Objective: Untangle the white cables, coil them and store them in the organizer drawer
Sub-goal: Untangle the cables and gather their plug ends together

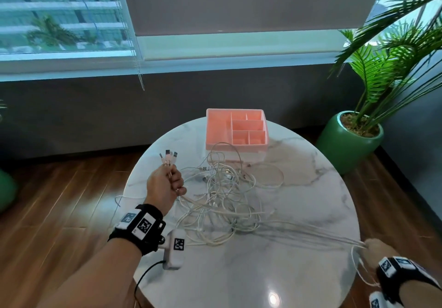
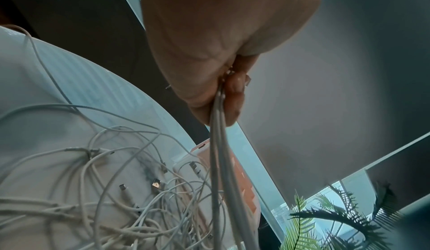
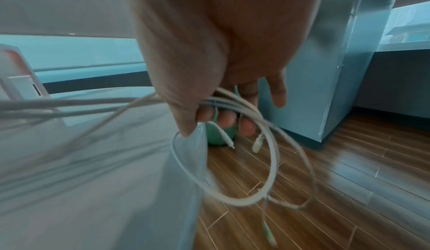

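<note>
A tangle of white cables (image 1: 222, 195) lies on the middle of the round marble table (image 1: 299, 212). My left hand (image 1: 167, 183) grips three cable ends at the table's left, their USB plugs (image 1: 168, 157) sticking up above the fist; in the left wrist view the cables (image 2: 218, 143) run down from my left hand (image 2: 223, 86). My right hand (image 1: 375, 248), at the table's right edge, grips several strands pulled taut from the tangle. In the right wrist view my right hand (image 3: 223, 114) holds the cable loops (image 3: 267, 162), which hang with their plugs over the floor. The pink organizer (image 1: 235, 128) stands at the table's far side.
A potted palm in a green pot (image 1: 346, 140) stands on the wooden floor to the right of the table. A window sill and dark wall run behind. Bare marble (image 1: 251, 271) lies at the table's near side.
</note>
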